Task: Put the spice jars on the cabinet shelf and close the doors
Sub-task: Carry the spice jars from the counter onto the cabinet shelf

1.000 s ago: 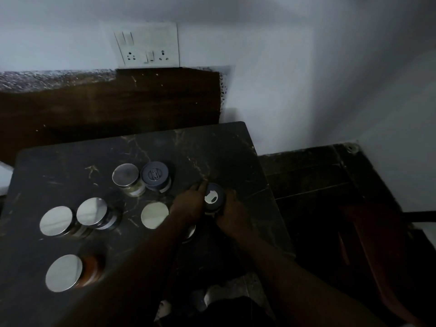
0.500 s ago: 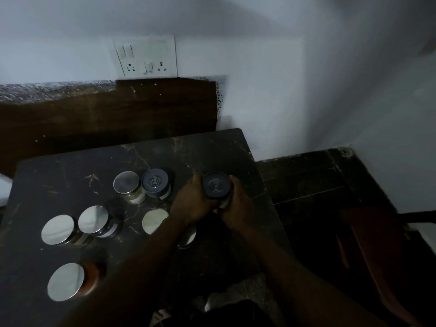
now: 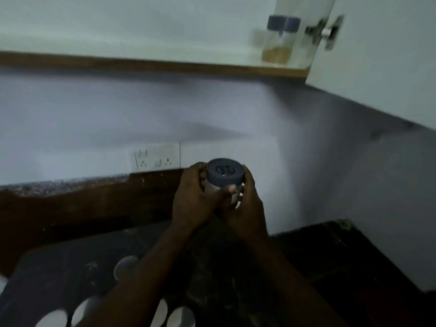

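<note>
1 grey-lidded jar between left hand, right hand

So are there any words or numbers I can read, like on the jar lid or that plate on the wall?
Nothing here can be read as words or numbers.
On the lid of the held jar: a raised round mark, too blurred to read.
On the switch plate: only switches and socket holes, no words to be seen.
On the shelf jar: too blurred, no label to be made out.
</note>
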The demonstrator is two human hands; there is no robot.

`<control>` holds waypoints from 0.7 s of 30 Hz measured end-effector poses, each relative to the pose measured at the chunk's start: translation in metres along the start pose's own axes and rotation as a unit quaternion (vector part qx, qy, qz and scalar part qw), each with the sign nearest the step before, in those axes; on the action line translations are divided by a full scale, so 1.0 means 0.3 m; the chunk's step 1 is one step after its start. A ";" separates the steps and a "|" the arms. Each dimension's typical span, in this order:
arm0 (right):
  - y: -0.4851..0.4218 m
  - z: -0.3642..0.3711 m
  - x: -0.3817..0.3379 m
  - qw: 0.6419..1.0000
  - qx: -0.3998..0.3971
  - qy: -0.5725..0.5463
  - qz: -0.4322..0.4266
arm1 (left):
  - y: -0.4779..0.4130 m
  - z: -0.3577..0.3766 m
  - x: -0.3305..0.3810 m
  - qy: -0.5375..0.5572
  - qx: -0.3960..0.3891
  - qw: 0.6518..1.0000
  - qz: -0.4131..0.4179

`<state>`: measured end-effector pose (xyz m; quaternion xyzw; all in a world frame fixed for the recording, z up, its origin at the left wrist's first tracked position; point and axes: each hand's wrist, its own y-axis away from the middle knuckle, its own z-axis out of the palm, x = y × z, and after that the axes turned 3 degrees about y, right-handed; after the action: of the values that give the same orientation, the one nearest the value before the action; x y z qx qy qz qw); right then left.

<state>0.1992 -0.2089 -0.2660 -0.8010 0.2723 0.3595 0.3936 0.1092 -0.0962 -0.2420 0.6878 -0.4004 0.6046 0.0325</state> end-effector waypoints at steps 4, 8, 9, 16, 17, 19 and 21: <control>-0.188 -0.095 -0.157 0.997 0.020 -0.046 -0.061 | -0.160 -0.064 0.173 0.061 -0.028 0.996 0.059; -0.332 -0.183 -0.288 0.984 0.051 -0.074 -0.153 | -0.289 -0.097 0.336 0.077 -0.012 0.991 0.109; -0.365 -0.201 -0.314 0.979 0.068 -0.073 -0.176 | -0.322 -0.102 0.371 0.076 -0.004 0.990 0.121; -0.655 -0.301 -0.452 0.968 0.106 -0.114 -0.197 | -0.606 -0.098 0.578 -0.006 0.086 0.982 0.168; -0.701 -0.309 -0.462 0.969 0.109 -0.114 -0.191 | -0.651 -0.091 0.593 -0.023 0.098 0.982 0.161; -0.789 -0.320 -0.468 0.976 0.103 -0.097 -0.167 | -0.738 -0.068 0.606 -0.049 0.108 0.983 0.138; -0.880 -0.323 -0.467 0.984 0.081 -0.072 -0.144 | -0.827 -0.037 0.611 -0.071 0.101 0.986 0.114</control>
<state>0.3411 -0.1243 0.0014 -0.7694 0.1532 0.3321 0.5236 0.2371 -0.0159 0.0273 0.6789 -0.4142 0.5910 -0.1349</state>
